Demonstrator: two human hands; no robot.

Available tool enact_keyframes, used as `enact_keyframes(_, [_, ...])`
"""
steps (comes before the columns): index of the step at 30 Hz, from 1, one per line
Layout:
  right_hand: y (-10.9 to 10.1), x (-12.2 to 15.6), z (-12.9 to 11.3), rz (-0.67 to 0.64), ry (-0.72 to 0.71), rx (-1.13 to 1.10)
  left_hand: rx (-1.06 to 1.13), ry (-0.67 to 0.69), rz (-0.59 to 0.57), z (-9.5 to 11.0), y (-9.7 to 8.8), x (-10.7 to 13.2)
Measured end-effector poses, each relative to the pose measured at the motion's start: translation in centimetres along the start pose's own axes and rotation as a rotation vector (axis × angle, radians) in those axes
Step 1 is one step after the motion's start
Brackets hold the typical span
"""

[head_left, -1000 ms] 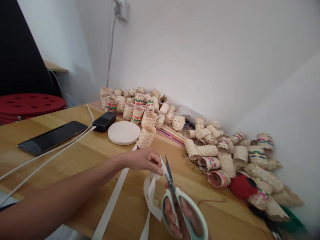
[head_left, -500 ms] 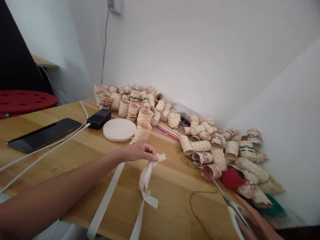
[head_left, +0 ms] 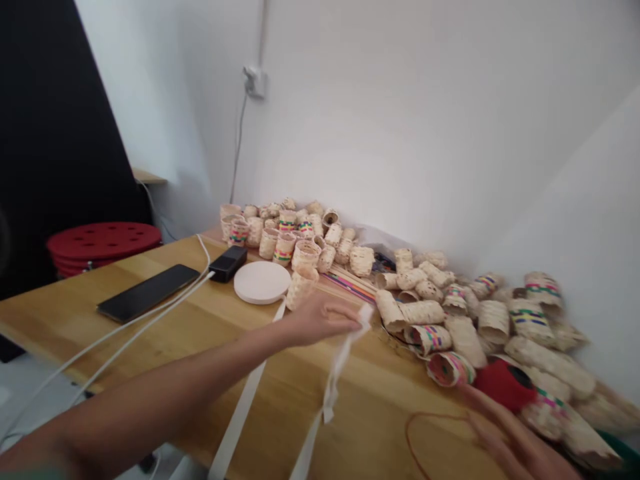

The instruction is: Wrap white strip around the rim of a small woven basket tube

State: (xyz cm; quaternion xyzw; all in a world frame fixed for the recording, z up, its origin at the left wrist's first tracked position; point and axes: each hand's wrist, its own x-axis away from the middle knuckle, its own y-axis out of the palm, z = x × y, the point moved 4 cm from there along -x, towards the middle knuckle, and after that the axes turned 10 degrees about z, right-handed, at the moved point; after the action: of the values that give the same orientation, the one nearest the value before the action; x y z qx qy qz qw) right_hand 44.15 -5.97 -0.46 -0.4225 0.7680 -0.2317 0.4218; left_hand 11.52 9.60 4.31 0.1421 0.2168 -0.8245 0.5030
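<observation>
My left hand (head_left: 323,323) reaches over the table and pinches the end of a white ribbon (head_left: 338,373) between thumb and fingertips. The ribbon hangs folded and twisted, and its tail runs off the bottom of the view. Another length of white ribbon (head_left: 243,417) passes under my left forearm, up to a flat white ribbon roll (head_left: 261,282). A small woven basket (head_left: 301,287) stands just behind my left hand. At the lower right, my right hand (head_left: 510,430), slightly blurred, has its fingers apart with nothing in them. It is beside a thin brown cord (head_left: 411,433).
Many woven baskets (head_left: 423,312), some with coloured bands, lie heaped along the wall, with a red object (head_left: 504,385) among them. Coloured strips (head_left: 350,285) lie before the pile. A phone (head_left: 149,292), a black device (head_left: 229,263) and white cables (head_left: 145,320) occupy the left side. A red stool (head_left: 105,241) stands beyond.
My left hand has moved right with the ribbon, which hangs straighter. The scissors at my right hand are out of sight, and that hand is empty. The view has shifted.
</observation>
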Motion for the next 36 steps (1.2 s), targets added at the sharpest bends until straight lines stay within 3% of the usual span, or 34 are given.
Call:
enact_keyframes(2, [4.7, -1.2, -6.6, -0.210, 0.052, -0.318, 0.012, 0.214, -0.056, 2.7, 1.3, 0.1])
enact_keyframes(4, [8.8, -2.1, -11.7, -0.335, 0.104, -0.640, -0.004, 0.396, -0.056, 4.6, 2.2, 0.3])
enact_keyframes(7, [13.3, -3.2, -15.1, -0.582, 0.171, -0.982, -0.107, 0.529, 0.107, 4.9, 1.8, 0.9])
enact_keyframes(9, [14.7, -4.3, -15.2, -0.613, 0.201, -1.049, -0.212, 0.542, 0.220, 3.8, 0.7, 1.2])
enact_keyframes(12, [15.4, -5.5, -14.2, -0.551, 0.240, -1.017, -0.348, 0.476, 0.359, 1.9, -1.8, 0.8])
enact_keyframes(14, [15.7, -5.7, -13.4, -0.521, 0.287, -1.010, -0.424, 0.379, 0.452, 1.2, -3.7, -0.5])
enact_keyframes(16, [15.9, -5.8, -12.1, -0.399, 0.368, -1.029, -0.462, 0.281, 0.488, 1.3, -4.9, -2.7])
enact_keyframes(19, [15.5, -6.1, -9.8, -0.153, 0.460, -1.027, -0.316, 0.191, 0.413, 3.3, -4.8, -6.8])
enact_keyframes(23, [14.6, -6.6, -7.9, 0.030, 0.480, -0.929, -0.084, 0.332, 0.367, 7.7, -2.9, -9.6])
enact_keyframes(24, [14.5, -6.7, -7.6, 0.062, 0.483, -0.901, -0.068, 0.359, 0.275, 8.4, -2.5, -9.7])
enact_keyframes(26, [14.6, -6.7, -7.3, 0.110, 0.494, -0.861, -0.129, 0.341, -0.025, 8.7, -2.0, -9.3])
enact_keyframes(27, [14.8, -6.7, -7.2, 0.125, 0.501, -0.848, -0.199, 0.300, -0.168, 8.2, -2.3, -9.0])
enact_keyframes(28, [14.9, -6.6, -7.1, 0.137, 0.508, -0.840, -0.266, 0.261, -0.207, 7.4, -3.3, -8.6])
enact_keyframes(31, [15.6, -6.2, -7.3, 0.141, 0.524, -0.831, -0.462, 0.152, 0.088, 4.0, -8.3, -8.0])
enact_keyframes(32, [15.8, -6.1, -7.4, 0.135, 0.526, -0.831, -0.557, 0.105, 0.135, 2.5, -9.6, -7.6])
enact_keyframes(34, [16.2, -5.9, -7.6, 0.123, 0.526, -0.836, -0.689, 0.049, 0.147, -0.4, -11.1, -6.5])
enact_keyframes(36, [16.5, -5.7, -7.7, 0.110, 0.520, -0.843, -0.674, 0.048, 0.096, -3.0, -11.1, -5.1])
